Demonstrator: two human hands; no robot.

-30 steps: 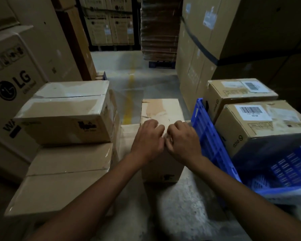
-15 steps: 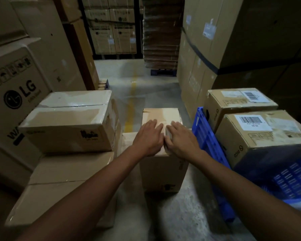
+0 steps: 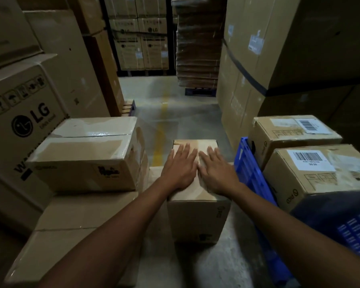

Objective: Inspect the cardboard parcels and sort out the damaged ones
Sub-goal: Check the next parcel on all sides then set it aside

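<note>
One small cardboard parcel (image 3: 197, 217) is standing on the floor at twelve o'clock. It is being checked by two hands: the left hand (image 3: 180, 169) and right hand (image 3: 216, 175) are lying flat on its top, fingers spread, gripping nothing. Two cartons are sitting at three o'clock, seemingly inside the blue crate (image 3: 249, 169): far labelled carton (image 3: 293, 138) and near labelled carton (image 3: 320, 173). Whether they are already sorted I cannot tell. Two more are waiting stacked at nine o'clock: upper taped carton (image 3: 85, 161) and lower carton (image 3: 75, 223). Sorting is looking partway through.
</note>
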